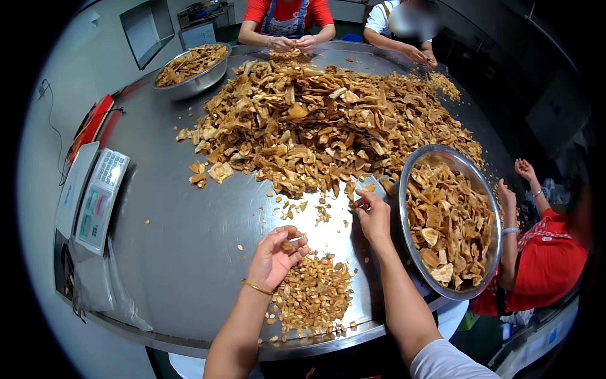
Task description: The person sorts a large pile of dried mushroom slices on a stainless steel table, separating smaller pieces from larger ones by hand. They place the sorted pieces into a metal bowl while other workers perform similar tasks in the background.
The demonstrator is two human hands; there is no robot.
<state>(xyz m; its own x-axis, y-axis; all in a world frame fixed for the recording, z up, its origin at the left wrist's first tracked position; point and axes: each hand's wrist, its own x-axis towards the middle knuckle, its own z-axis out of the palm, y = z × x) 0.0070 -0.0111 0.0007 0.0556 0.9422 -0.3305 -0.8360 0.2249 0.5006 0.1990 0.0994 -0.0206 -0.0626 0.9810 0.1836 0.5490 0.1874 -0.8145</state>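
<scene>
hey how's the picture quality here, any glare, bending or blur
Head view: strong fisheye, the metal table edge bows and the corners go black; overhead light glares off it near the right hand; a face at the top is blurred; the left hand and small crumb pile are sharp.

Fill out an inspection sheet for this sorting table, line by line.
Surface: round steel table, crumbs scattered.
Job's things: big pile of chips; small heap of bits; full bowl at right; second bowl far left.
Clutter: scale at left edge.
Grippers: left hand cupped, holding bits over the heap; right hand pinching a piece at the pile's edge.
Cables: a cord on the left wall.
Surroundings: three other people's hands at the table.
</scene>
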